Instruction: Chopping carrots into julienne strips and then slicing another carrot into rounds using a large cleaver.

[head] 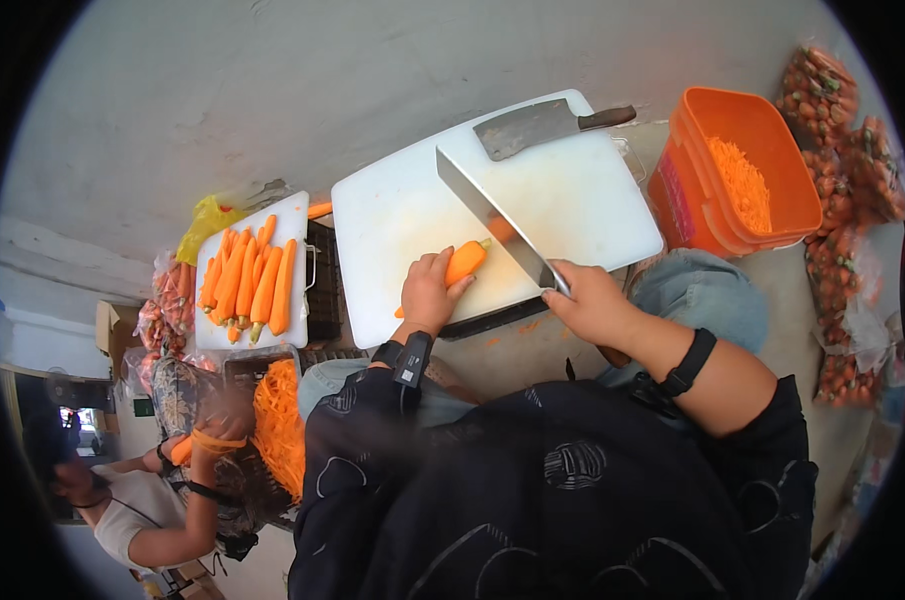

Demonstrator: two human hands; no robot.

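Observation:
My left hand [428,291] grips a peeled carrot [467,261] against a large white cutting board [392,225]. The carrot's greenish stem end points toward the blade. Under the palm the rest of the carrot is hidden, with a bit of orange showing by the wrist. In my right hand [591,301] is the handle of a cleaver [478,202], its broad blade slanting over the board just right of the carrot. An orange patch shows on the blade, like a reflection. A second cleaver [527,127] with a dark wooden handle [608,118] lies along the board's far edge.
Several peeled carrots [246,281] lie on a smaller board [296,225] at left. An orange bucket [677,195] of shredded carrot [741,184] stands right, near bagged carrots [820,90]. A co-worker [152,502] holds a carrot [182,450] beside a crate of peelings [278,427]. A wall [347,82] rises behind.

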